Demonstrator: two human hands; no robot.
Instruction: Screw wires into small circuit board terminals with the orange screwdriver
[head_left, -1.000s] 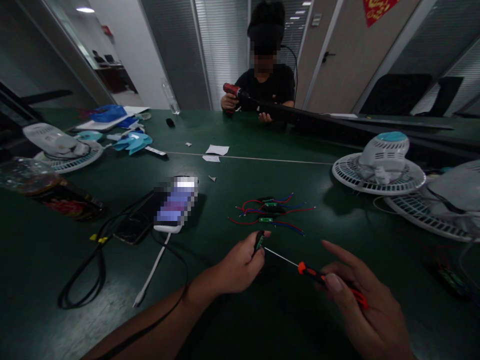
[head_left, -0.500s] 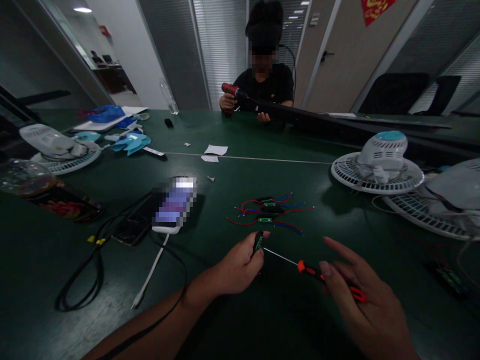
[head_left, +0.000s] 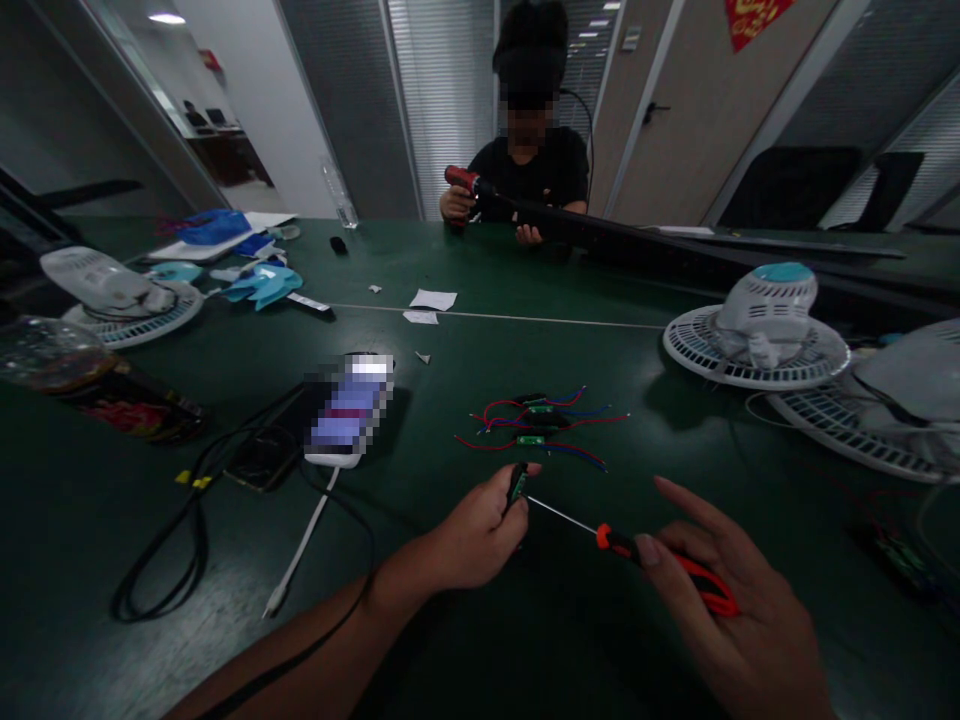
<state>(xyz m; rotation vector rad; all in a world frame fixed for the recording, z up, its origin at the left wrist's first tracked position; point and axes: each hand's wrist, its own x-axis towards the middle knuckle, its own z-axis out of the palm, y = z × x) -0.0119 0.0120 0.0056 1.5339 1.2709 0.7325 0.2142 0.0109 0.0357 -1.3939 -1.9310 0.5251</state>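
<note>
Between the thumb and fingers of my left hand (head_left: 480,530) is a small green circuit board (head_left: 518,484) with a black part, held tilted above the table. My right hand (head_left: 731,610) grips a screwdriver (head_left: 645,555) by its black and orange handle, index finger stretched out. The thin metal shaft points left, and its tip meets the board or lies right beside it; the exact contact is too small to tell. Just beyond my left hand, several small green boards with red and blue wires (head_left: 531,440) lie on the table.
On the left are a lit phone (head_left: 349,410) with a white cable, a dark phone (head_left: 262,455) and a drink bottle (head_left: 105,385). White fan heads (head_left: 757,340) stand at right. Across the green table (head_left: 360,270), a person holds a red power drill (head_left: 461,182) against a long black bar (head_left: 637,235).
The screwdriver handle has turned slightly in my right hand, and that hand's fingers have shifted a little. My left hand and the board stay where they were.
</note>
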